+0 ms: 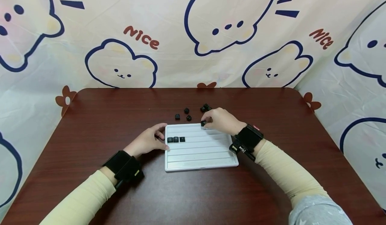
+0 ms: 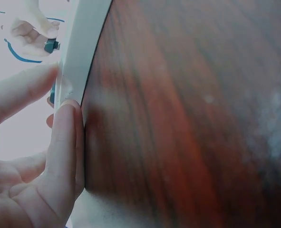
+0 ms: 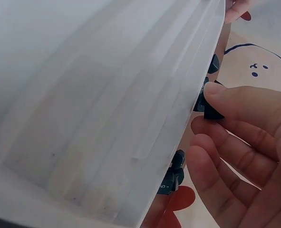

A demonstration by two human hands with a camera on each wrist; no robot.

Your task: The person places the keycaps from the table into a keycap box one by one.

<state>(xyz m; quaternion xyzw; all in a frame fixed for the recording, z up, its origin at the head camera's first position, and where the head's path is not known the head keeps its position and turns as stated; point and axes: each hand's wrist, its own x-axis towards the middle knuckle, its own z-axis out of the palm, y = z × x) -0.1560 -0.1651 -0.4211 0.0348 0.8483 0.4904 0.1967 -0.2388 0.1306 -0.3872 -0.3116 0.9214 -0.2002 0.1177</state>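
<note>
A white ridged tray (image 1: 202, 158) lies on the table. Three black keycaps (image 1: 176, 139) sit in a row on one of its ledges at the left. My left hand (image 1: 147, 140) holds the tray's left side, thumb (image 2: 66, 128) against the edge and forefinger near the far corner. Above the tray's far edge, my right hand (image 1: 224, 120) pinches another black keycap (image 3: 211, 107) between thumb and forefinger. Its other fingers curl loosely below, holding nothing.
Behind the tray lie several loose black keycaps: a few spread out (image 1: 186, 110) and a small cluster (image 1: 206, 106) by the right hand. The brown table (image 1: 126, 104) ends at a printed cloth backdrop (image 1: 181, 64).
</note>
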